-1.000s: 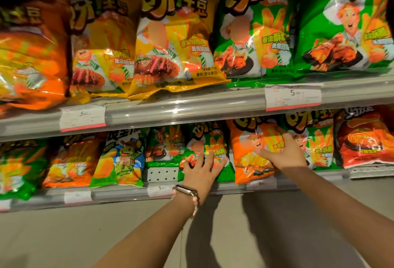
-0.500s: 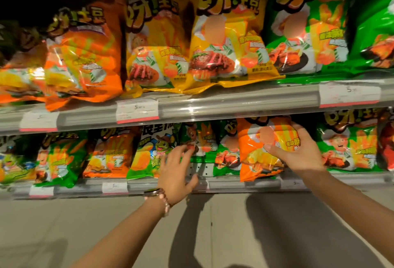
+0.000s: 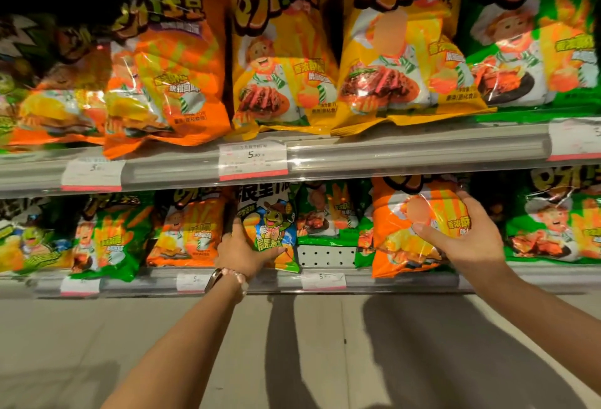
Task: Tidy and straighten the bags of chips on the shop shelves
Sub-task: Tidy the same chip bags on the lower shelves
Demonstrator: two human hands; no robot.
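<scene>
Basically, 2 hands worked the lower shelf [image 3: 406, 281] at mid-frame. Left hand [image 3: 242, 250] had its grip clamped on the lower left edge of the frog-print bag [image 3: 270, 226], thumb across the front. Right hand [image 3: 465, 236] was closed around the right side of the orange bag [image 3: 403, 229], right of center, fingers wrapped over the top corner. Both bags stood on that shelf, slightly tilted.

Risk, as a guess: tugging either bag sideways could drag its neighbours, since the row was packed touching; the orange bag's bottom overhung the shelf lip and could slide off to the floor. Squeezing hard could crush chips.

Room: a bare perforated gap [image 3: 325, 255] sat between the 2 held bags, so each could shift inward. The upper shelf rail [image 3: 422, 151] hung close above, leaving little lift clearance.
</scene>
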